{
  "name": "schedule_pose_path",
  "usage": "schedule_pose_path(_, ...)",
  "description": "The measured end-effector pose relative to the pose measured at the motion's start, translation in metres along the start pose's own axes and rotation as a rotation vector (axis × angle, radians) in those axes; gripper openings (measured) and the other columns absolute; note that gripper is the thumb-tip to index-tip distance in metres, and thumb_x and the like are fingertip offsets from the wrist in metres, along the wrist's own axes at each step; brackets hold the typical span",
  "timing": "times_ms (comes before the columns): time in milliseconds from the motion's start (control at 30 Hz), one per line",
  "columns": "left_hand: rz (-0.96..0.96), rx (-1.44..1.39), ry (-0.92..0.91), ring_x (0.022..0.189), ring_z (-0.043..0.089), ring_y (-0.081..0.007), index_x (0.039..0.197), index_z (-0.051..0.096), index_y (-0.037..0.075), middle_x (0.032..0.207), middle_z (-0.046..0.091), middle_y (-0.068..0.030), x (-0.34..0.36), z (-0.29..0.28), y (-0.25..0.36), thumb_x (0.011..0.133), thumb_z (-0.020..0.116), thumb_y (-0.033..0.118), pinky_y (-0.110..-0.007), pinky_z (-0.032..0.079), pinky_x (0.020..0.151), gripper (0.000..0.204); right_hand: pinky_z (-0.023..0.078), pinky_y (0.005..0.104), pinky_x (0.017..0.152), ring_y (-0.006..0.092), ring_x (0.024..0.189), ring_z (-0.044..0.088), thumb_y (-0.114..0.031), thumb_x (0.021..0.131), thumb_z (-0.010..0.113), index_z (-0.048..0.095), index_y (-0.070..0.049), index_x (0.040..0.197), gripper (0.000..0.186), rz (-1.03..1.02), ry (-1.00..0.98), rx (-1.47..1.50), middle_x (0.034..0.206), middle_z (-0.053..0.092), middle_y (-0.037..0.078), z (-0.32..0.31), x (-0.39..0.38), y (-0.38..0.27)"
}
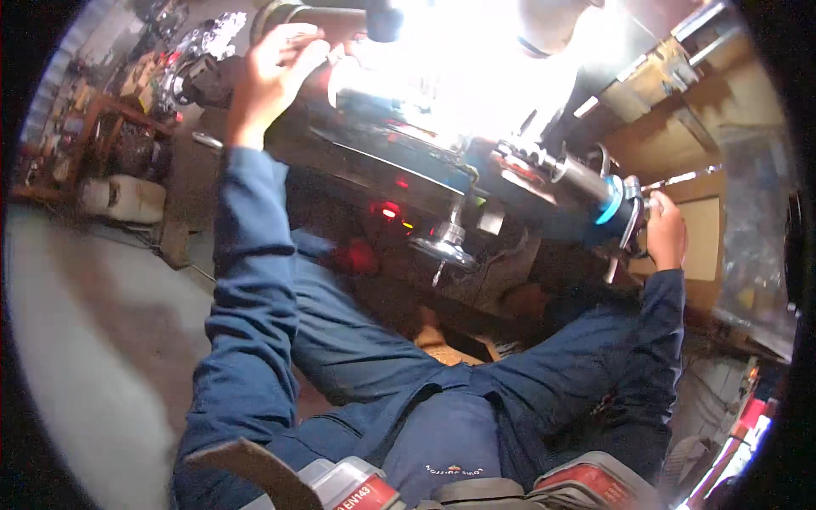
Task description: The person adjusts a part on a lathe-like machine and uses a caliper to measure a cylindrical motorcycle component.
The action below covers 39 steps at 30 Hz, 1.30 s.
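Work is seemingly progressing, unfinished, with the right hand [667, 231] grasping the machine [582, 182], while I cannot tell whether the left hand [276, 72] is gripping.

The head view (wide fisheye) looks down onto the machine [408, 153].

machine bed [387, 161] slants across the front, blocking the straight way forward between the hands. left hand [276, 72] beside the machine's far end; metal lever [206, 140] sticks out left of that wrist. glare to the hand's right, room there unreadable. handwheel [446, 248] juts below the bed. shadowed gap between handwheel and left sleeve [251, 246], over left thigh [348, 340], looks passable. right hand [665, 234] hemmed in: blue-ringed cylinder [585, 180] on its left, wooden panel [701, 242] just right.
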<state>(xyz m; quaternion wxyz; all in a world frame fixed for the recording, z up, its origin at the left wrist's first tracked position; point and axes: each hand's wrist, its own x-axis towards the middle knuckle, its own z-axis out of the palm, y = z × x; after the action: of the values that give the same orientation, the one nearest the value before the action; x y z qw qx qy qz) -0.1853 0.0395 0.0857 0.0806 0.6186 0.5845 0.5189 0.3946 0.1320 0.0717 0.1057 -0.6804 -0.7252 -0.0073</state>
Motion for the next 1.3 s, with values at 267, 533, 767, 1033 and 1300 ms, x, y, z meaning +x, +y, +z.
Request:
schedule_pose_path(267,-0.199,0.144,0.154,0.083,0.072,-0.0246,0.104,0.073,0.007,0.088,0.073,-0.0153,-0.01,0.032,-0.06,0.08,0.076,0.044,-0.034,0.054,0.073,0.044,0.037,0.0274,0.054,0.0077,0.058,0.045,-0.019,0.093,0.054,0.071,0.0,0.089,0.026,-0.048,-0.526,0.375,0.066,0.055,-0.003,0.016,0.06,0.044)
schedule_pose_path(533,-0.307,0.22,0.239,0.085,0.07,-0.0313,0.091,0.072,0.002,0.088,0.071,-0.0185,-0.007,0.027,-0.015,0.074,0.081,0.032,-0.037,0.054,0.071,0.035,0.039,0.0282,0.048,0.0109,0.053,0.053,-0.034,0.099,0.053,0.07,-0.004,0.093,0.036,0.363,-0.918,0.4,0.07,0.064,0.002,0.025,0.092,0.021)
schedule_pose_path(767,-0.179,0.27,0.336,0.081,0.072,-0.0291,0.094,0.073,0.0,0.086,0.071,-0.0203,-0.01,0.028,-0.031,0.072,0.083,0.03,-0.035,0.055,0.072,0.039,0.05,0.0315,0.07,0.0144,0.075,0.064,-0.031,0.1,0.049,0.069,0.002,0.097,0.039,0.195,-0.694,0.374,0.086,0.07,0.007,0.012,0.073,0.03)
schedule_pose_path(1033,-0.305,0.11,0.256,0.079,0.072,-0.0196,0.094,0.072,-0.003,0.085,0.073,-0.0177,-0.002,0.036,-0.024,0.071,0.084,0.022,-0.03,0.054,0.071,0.037,0.048,0.0395,0.086,0.0331,0.098,0.066,-0.028,0.099,0.05,0.065,0.002,0.118,0.038,0.027,0.317,0.05,0.109,0.068,0.021,0.022,-0.025,0.007)
schedule_pose_path(1300,-0.347,0.132,0.255,0.074,0.069,-0.0154,0.091,0.073,-0.002,0.082,0.073,-0.0135,-0.004,0.035,-0.015,0.078,0.079,0.02,-0.03,0.053,0.068,0.026,0.045,0.0414,0.09,0.0315,0.106,0.06,-0.037,0.101,0.048,0.06,0.004,0.121,0.047,-0.035,0.474,0.624,0.12,0.062,0.021,0.124,-0.098,0.1)
